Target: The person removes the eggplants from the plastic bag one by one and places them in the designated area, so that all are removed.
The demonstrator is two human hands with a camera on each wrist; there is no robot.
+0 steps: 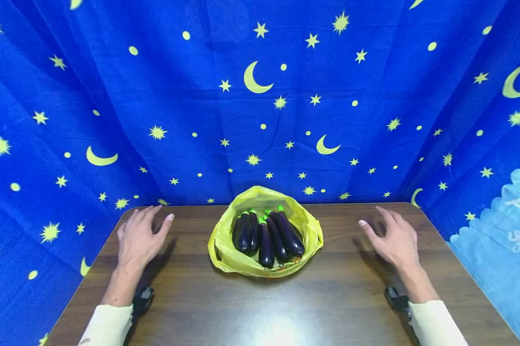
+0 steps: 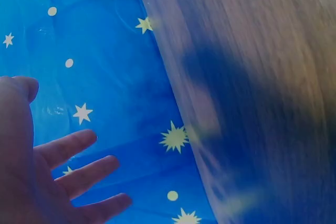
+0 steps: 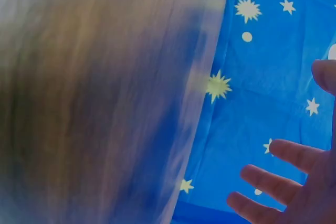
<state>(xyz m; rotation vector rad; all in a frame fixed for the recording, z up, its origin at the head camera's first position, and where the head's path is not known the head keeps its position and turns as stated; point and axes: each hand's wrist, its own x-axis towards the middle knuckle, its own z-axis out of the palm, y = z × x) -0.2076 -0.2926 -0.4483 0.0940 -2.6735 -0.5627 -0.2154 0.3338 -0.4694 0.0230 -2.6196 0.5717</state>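
Note:
In the head view a yellow plastic bag [image 1: 222, 240] sits on the table with its mouth spread wide. Inside lie several dark purple eggplants [image 1: 266, 242] side by side, their bright green stem ends toward the back. To the left of the bag, my left hand [image 1: 141, 238] is held over the table with fingers spread and nothing in it. My right hand [image 1: 394, 240] mirrors it on the other side, also spread and holding nothing. Both wrist views show the fingers apart against the blue cloth, with neither bag nor eggplants in sight.
The brown wooden table [image 1: 191, 307] ends at a blue curtain [image 1: 191, 96] printed with yellow moons and stars, which stands behind and along the sides. A light blue scalloped cloth [image 1: 502, 250] hangs at the right. Each wrist wears a dark strapped camera [image 1: 143, 299].

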